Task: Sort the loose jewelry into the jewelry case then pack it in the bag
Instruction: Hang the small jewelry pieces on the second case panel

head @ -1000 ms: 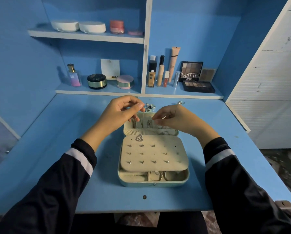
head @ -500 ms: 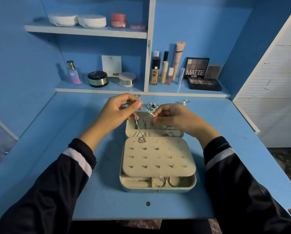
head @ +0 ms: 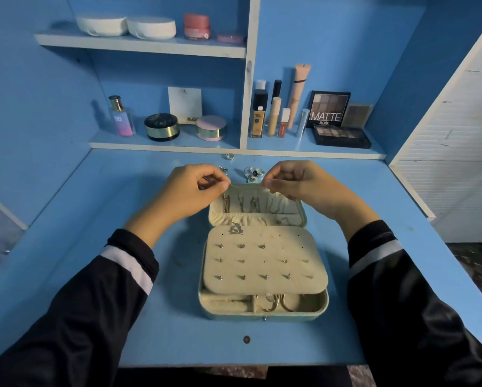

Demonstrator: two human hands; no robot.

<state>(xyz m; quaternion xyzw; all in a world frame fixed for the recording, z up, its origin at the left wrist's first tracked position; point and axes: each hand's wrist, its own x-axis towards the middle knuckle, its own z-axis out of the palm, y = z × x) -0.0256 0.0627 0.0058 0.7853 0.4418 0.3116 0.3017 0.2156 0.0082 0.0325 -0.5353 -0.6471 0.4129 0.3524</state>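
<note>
since half a second ago the hands have drawn apart, and the chain now stretches between them. nearest, the open jewelry case [head: 262, 314] sits on the blue desk [head: 150, 331], with studs across its earring pad [head: 265, 262]. the necklace [head: 235, 229] lays its heart pendant on the pad's far edge and its chain climbs the lid. the left hand [head: 189, 191] and right hand [head: 298, 182] each pinch the chain with curled fingers above the lid's rim. beyond lie loose rings [head: 252, 173], then the shelf [head: 164, 145] of cosmetics.
</note>
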